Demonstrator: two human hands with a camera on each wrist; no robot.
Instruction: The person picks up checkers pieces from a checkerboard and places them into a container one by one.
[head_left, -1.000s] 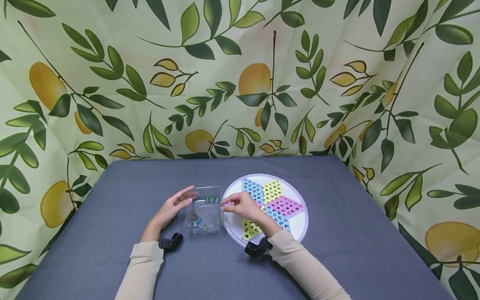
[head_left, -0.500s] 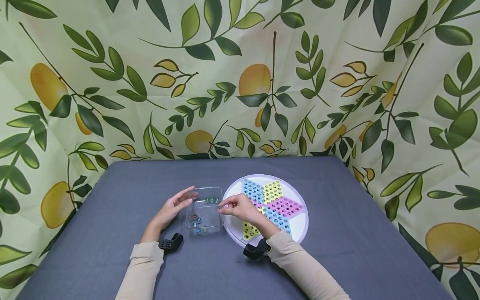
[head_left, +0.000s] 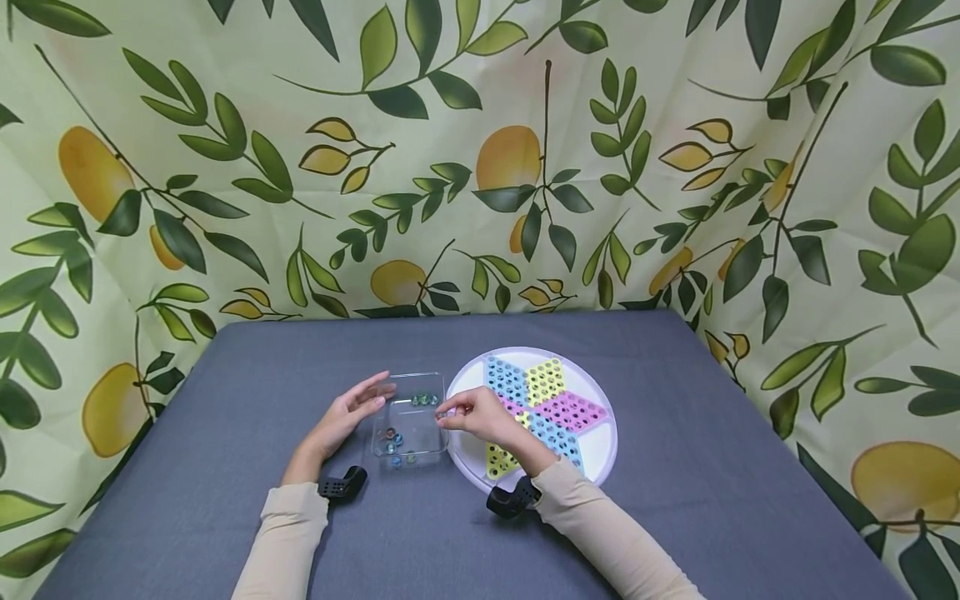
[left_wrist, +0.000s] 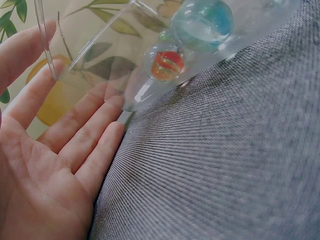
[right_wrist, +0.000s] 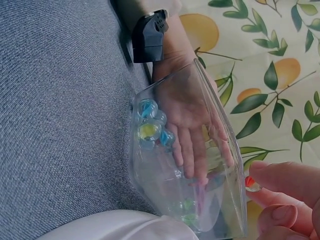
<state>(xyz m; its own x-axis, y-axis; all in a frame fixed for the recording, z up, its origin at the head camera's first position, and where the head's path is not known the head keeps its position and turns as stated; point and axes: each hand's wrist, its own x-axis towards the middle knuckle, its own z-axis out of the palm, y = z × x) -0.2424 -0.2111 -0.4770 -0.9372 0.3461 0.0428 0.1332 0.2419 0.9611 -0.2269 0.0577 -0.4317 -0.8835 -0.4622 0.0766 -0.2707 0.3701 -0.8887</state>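
Observation:
My left hand [head_left: 351, 419] rests with extended fingers along the left side of a clear plastic box [head_left: 420, 427]. In the left wrist view its fingertips [left_wrist: 116, 100] lie against the box's wall and none of them curls round it. My right hand [head_left: 477, 414] is at the box's right rim. Its thumb and finger pinch a clear marble with a red swirl [right_wrist: 251, 184], beside the rim in the right wrist view. Inside the box, green marbles [head_left: 423, 400] sit at the back. Blue, yellow and orange-red marbles [head_left: 391, 442] are gathered at the front left.
A round white Chinese checkers board [head_left: 596, 446] with a blue, yellow and pink star stands right of the box, partly under my right hand and forearm. Grey cloth [head_left: 262, 375] covers the table. A leaf-patterned curtain [head_left: 442, 208] hangs behind it.
My right hand has shifted slightly left and down toward the box's rim, still pinching the marble. My left hand and the box have stayed in place.

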